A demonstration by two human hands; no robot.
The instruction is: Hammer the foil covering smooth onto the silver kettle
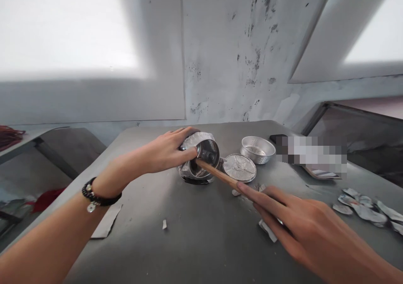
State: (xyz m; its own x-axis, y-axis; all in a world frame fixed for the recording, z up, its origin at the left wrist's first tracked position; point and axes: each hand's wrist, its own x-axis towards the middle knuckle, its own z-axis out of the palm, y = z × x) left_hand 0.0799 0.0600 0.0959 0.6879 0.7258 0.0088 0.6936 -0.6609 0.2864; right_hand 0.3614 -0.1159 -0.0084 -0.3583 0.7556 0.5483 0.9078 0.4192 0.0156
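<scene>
A round metal pot (204,160) with paper-like wrapping around its outside lies tipped on the table, its dark, shiny opening towards me. My left hand (170,151) grips it from the left, thumb at the rim and fingers over the top. Between the thumb and fingers of my right hand (292,216) is a wooden stick (220,174), which slants up to the left. The stick's far end reaches into the pot's mouth, and its tip is hard to make out. Just right of the pot lies a round flat metal disc (240,168).
A perforated metal basket (258,149) stands behind the disc. Crumpled paper scraps (368,208) lie at the right, with smaller pieces near my right hand. A white sheet (107,222) is below my left wrist. A blurred-out item (315,156) lies at the back right, before the stained wall (233,57).
</scene>
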